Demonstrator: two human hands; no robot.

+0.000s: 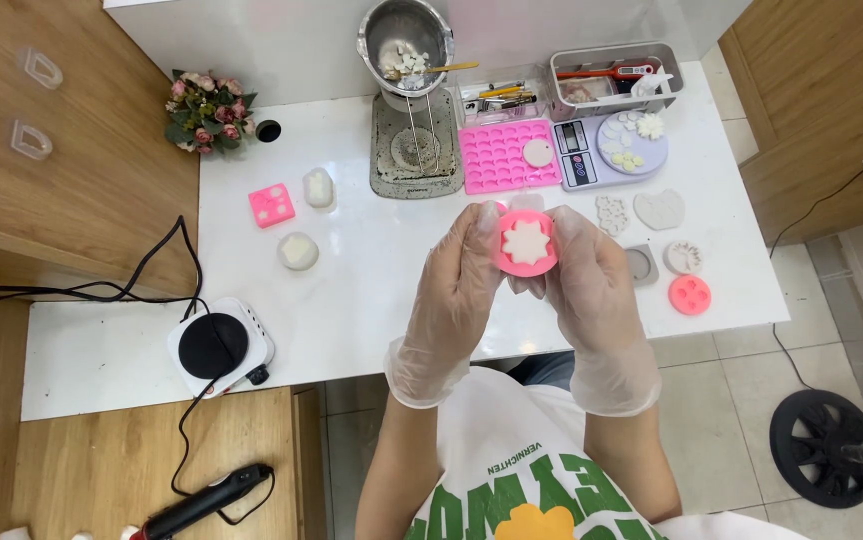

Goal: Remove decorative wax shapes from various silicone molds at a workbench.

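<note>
I hold the round pink mold (pixel 526 243) with white wax tight in my left hand (pixel 459 290) and right hand (pixel 592 285).

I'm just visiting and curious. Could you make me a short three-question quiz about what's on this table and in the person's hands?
1. True or false: both gloved hands hold the round pink mold above the white table.
2. What shape is the white piece inside that mold: A star-like flower, B heart, C cube?
3. Which thing lies nearer the flower bouquet: the square pink mold or the digital scale?

Key
1. True: the left hand and right hand grip it from either side.
2. A.
3. The square pink mold.
</note>
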